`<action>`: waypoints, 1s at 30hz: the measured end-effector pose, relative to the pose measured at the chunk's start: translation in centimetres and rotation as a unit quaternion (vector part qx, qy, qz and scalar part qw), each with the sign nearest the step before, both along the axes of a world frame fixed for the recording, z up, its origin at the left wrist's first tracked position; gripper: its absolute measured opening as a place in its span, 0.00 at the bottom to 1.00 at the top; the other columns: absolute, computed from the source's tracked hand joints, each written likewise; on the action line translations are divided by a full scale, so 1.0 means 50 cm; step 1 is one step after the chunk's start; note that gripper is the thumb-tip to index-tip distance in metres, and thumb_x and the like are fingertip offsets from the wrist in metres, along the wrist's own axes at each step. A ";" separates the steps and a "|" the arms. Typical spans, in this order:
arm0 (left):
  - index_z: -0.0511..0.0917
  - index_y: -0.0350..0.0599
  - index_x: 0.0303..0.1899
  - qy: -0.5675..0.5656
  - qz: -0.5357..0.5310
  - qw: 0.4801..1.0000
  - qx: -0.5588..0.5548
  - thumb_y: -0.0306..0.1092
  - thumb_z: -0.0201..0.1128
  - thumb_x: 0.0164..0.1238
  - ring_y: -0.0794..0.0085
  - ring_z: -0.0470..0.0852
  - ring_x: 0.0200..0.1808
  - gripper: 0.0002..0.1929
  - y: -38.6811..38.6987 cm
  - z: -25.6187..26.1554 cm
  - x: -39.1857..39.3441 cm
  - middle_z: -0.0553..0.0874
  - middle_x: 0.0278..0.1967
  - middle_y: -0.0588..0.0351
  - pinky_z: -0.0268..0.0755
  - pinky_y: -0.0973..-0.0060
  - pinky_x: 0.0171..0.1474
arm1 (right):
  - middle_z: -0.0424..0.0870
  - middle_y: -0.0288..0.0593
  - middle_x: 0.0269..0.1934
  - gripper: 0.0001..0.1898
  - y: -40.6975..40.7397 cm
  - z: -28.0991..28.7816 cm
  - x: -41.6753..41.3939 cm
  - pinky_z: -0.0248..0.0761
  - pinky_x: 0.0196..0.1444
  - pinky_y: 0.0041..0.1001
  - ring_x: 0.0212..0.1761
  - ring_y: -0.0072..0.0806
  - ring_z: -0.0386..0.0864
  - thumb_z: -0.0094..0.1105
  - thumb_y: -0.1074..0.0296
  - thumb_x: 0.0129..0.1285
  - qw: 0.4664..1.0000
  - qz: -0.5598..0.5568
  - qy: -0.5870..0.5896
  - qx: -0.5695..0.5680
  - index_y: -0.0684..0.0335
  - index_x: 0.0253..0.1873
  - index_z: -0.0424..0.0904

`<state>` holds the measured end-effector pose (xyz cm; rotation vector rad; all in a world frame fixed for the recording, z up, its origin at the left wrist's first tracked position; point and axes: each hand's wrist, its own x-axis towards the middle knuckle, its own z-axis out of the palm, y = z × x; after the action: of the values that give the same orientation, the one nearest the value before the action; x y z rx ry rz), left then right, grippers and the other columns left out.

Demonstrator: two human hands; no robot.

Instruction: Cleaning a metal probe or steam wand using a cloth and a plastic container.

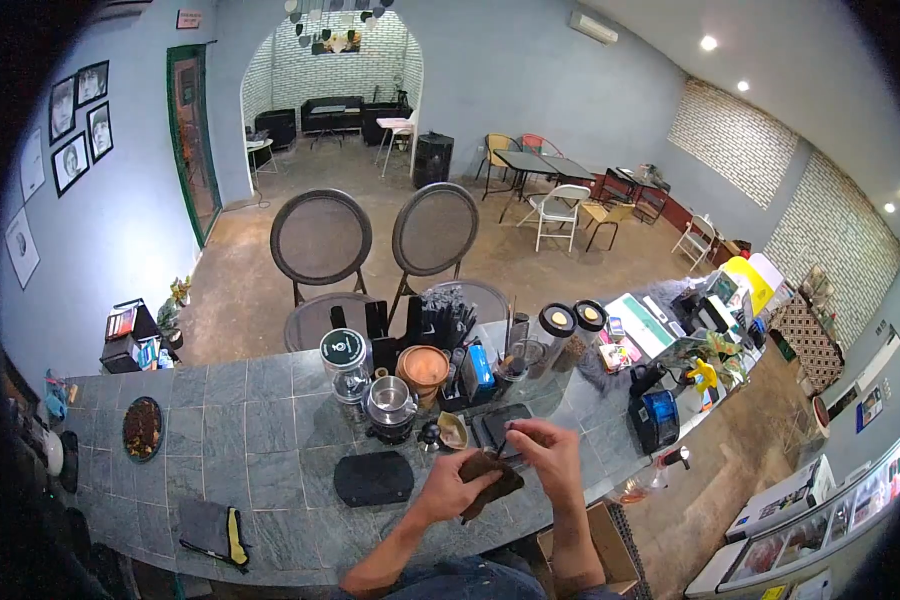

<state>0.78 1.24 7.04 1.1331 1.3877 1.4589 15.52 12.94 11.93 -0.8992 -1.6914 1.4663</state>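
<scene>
My left hand [454, 484] grips a folded brown cloth [495, 484] above the front edge of the tiled counter. Just right of it, my right hand [544, 450] pinches a thin dark item [504, 444] that meets the top of the cloth; its kind is too small to tell. Behind the hands lies a dark flat device, perhaps a scale [506, 421]. A small black-handled tool [430, 433] and a paper coffee filter in a holder [452, 431] stand left of it. A black flat mat or tray [373, 478] lies left of my left hand.
A metal pitcher [390, 397], a glass jar [345, 367], a terracotta pot [423, 369] and tall lidded canisters [557, 322] line the counter's far side. A dish of dark brown bits [143, 429] and folded cloths [214, 531] lie left. An open cardboard box [607, 547] is below right.
</scene>
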 end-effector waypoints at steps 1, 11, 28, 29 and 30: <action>0.84 0.37 0.45 0.000 0.002 1.000 0.000 0.31 0.71 0.67 0.80 0.85 0.39 0.10 -0.004 -0.005 -0.005 0.90 0.37 0.56 0.77 0.76 0.42 | 0.87 0.36 0.36 0.10 0.009 -0.001 -0.008 0.73 0.35 0.21 0.37 0.18 0.81 0.69 0.70 0.66 0.999 0.035 -0.031 -0.014 0.69 0.47 0.87; 0.84 0.36 0.45 -0.015 0.062 0.998 -0.019 0.32 0.71 0.67 0.79 0.85 0.38 0.11 -0.057 -0.031 -0.065 0.91 0.38 0.55 0.78 0.75 0.43 | 0.87 0.37 0.29 0.08 0.094 0.008 -0.115 0.75 0.33 0.21 0.28 0.19 0.80 0.71 0.69 0.65 0.994 0.107 -0.007 -0.037 0.69 0.38 0.88; 0.76 0.30 0.62 -0.539 0.000 0.833 -0.122 0.39 0.58 0.78 0.60 0.85 0.56 0.21 -0.083 -0.276 -0.056 0.84 0.56 0.47 0.78 0.62 0.62 | 0.89 0.45 0.30 0.08 0.433 -0.102 -0.366 0.77 0.35 0.25 0.30 0.27 0.87 0.70 0.71 0.63 0.908 -0.192 -0.013 0.372 0.70 0.41 0.85; 0.76 0.30 0.62 -0.535 0.001 0.835 -0.129 0.39 0.57 0.79 0.60 0.85 0.57 0.22 -0.083 -0.281 -0.054 0.84 0.56 0.46 0.77 0.63 0.63 | 0.89 0.49 0.31 0.07 0.424 -0.117 -0.383 0.77 0.36 0.28 0.31 0.33 0.87 0.70 0.71 0.62 0.916 -0.188 -0.028 0.353 0.69 0.40 0.85; 0.76 0.30 0.62 -0.536 0.003 0.834 -0.131 0.39 0.57 0.79 0.60 0.85 0.57 0.22 -0.083 -0.273 -0.058 0.84 0.56 0.46 0.77 0.63 0.63 | 0.88 0.50 0.30 0.06 0.410 -0.118 -0.392 0.77 0.37 0.31 0.32 0.36 0.88 0.71 0.71 0.62 0.914 -0.189 -0.060 0.354 0.67 0.39 0.85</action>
<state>-2.12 -2.89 -6.61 0.0228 0.7131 1.4584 -4.10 33.44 6.04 -0.8400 -1.8133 0.4776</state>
